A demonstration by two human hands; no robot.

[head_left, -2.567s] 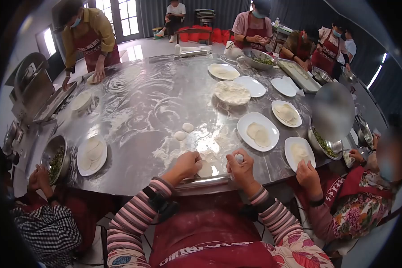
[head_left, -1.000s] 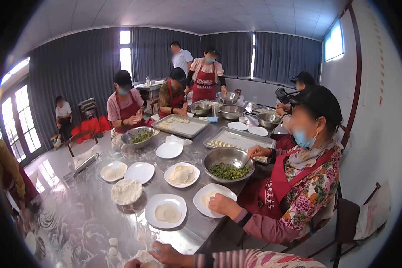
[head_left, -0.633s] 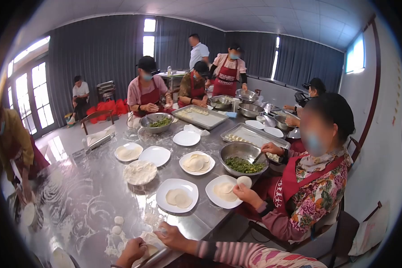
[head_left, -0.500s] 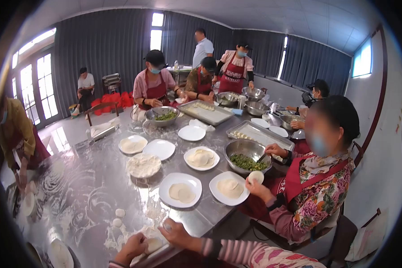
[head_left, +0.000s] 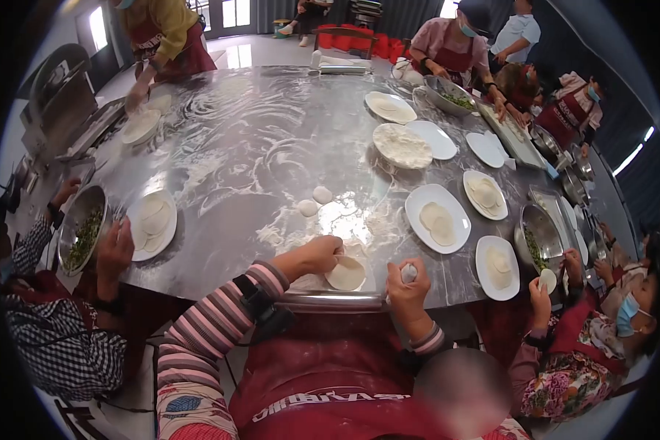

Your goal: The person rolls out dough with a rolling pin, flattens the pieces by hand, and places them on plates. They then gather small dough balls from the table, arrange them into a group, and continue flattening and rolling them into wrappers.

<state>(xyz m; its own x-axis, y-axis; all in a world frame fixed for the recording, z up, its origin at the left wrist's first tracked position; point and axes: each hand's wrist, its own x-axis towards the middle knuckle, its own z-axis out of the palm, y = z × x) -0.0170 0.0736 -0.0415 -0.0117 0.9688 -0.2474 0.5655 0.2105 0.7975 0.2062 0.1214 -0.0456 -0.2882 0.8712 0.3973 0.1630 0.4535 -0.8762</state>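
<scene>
At the near table edge my left hand [head_left: 315,257] is closed, its fingers pinching the left rim of a round, flat dough wrapper [head_left: 345,273] that lies on the floured metal. To the right of the wrapper, my right hand [head_left: 408,287] makes a fist around what looks like a small rolling pin [head_left: 408,273]; only its pale rounded end shows, the rest is hidden by the fingers. Beyond my left hand sit two small dough balls, one [head_left: 308,208] nearer and one [head_left: 322,194] farther.
White plates of wrappers [head_left: 451,239] [head_left: 498,292] stand on the right, near a flour heap [head_left: 402,145]. A co-worker at right holds a wrapper [head_left: 548,279] by a filling bowl [head_left: 522,238]. On the left are another filling bowl [head_left: 67,238], a plate [head_left: 167,242] and a co-worker's hand [head_left: 115,248].
The view has swung down and left, so my apron and the left-side co-worker now show. My right fist has come down beside the wrapper's right side; my left hand stays at it.
</scene>
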